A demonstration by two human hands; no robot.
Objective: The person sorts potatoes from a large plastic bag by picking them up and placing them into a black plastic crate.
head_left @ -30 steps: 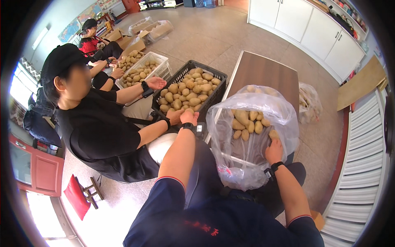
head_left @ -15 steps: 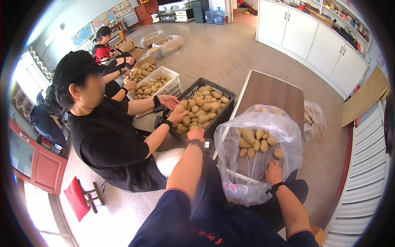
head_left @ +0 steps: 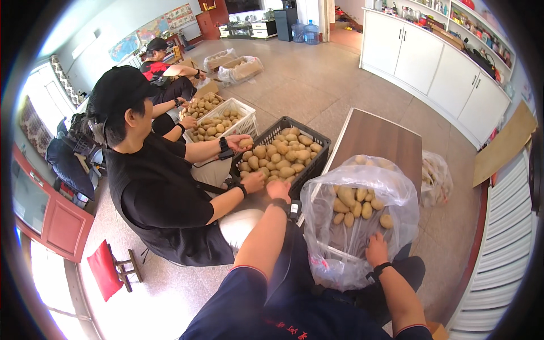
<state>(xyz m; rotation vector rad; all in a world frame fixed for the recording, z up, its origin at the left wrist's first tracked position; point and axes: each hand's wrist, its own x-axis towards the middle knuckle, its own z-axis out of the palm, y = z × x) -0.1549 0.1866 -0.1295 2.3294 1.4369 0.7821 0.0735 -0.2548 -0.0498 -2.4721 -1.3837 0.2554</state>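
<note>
Tiled floor (head_left: 306, 85): pale brown, running far back, with white cabinets (head_left: 413, 56) at the far right.
Table (head_left: 385, 133): brown-topped, right of a black crate (head_left: 315, 166), with a clear plastic bag (head_left: 335, 276) at its near end.
Potatoes (head_left: 280, 156): heaped in the crate; a smaller group (head_left: 346, 196) inside the bag, a lone potato (head_left: 386, 221) just right of it.
Left hand (head_left: 277, 190): at the crate's near right edge; palm hidden, no telling whether closed on a potato.
Right hand (head_left: 377, 249): at the bag's open mouth, fingers loosely bent, apart from the lone potato; no potato seen in grasp, any pinch on the film impossible to tell.
Co-worker's hands (head_left: 253, 181): one holding a potato (head_left: 246, 143) over the crate, the other near the left hand.
Bag risk: probably a slumping mouth, from a tug on thin film; also a rolling lone potato, from a nudge.
Crate risk: possibly bumped knuckles or a dropped potato, from two people reaching into one corner.
</note>
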